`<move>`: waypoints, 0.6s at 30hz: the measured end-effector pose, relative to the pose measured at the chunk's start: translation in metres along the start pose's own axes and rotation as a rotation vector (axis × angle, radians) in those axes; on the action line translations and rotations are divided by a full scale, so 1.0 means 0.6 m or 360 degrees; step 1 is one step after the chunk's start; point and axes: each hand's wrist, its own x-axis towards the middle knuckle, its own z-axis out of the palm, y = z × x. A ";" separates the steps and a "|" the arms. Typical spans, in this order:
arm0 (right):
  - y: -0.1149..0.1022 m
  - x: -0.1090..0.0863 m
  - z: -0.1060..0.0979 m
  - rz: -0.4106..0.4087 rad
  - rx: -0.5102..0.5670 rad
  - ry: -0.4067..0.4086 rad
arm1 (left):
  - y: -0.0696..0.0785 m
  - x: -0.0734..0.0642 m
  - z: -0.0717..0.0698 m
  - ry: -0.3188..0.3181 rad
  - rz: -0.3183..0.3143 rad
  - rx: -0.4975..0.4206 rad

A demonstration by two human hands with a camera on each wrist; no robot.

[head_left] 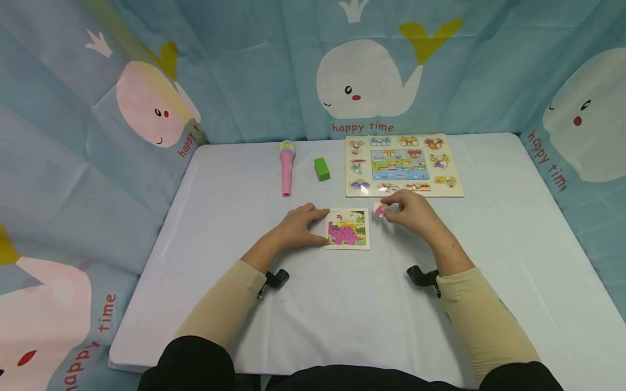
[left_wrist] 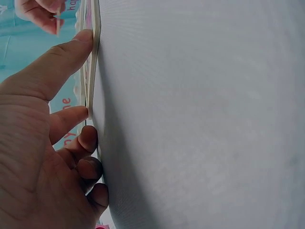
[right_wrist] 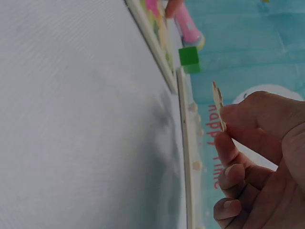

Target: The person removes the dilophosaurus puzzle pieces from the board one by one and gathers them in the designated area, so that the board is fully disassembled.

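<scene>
The right hand (head_left: pixel 409 213) is pinching a small puzzle piece (head_left: pixel 379 209) between thumb and fingers, hiding its right side; the right wrist view is showing it almost edge-on, its picture hard to read. The left wrist view is cutting off the dinosaur puzzle (head_left: pixel 348 247) at the top. The piece is showing pink and yellow, hovering just right of that pale-framed puzzle, whose pink dinosaur is facing left. The left hand (head_left: pixel 297 225), loosely extended, is touching the frame's left edge.
</scene>
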 end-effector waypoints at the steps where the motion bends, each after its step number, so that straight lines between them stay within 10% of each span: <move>1: 0.003 0.002 0.002 0.0011 0.0000 -0.0009 | 0.000 0.000 0.000 0.0000 -0.0001 -0.0001; 18: 0.028 0.026 0.027 0.0037 -0.0075 -0.0074 | -0.002 0.001 0.001 -0.0004 -0.0008 0.0008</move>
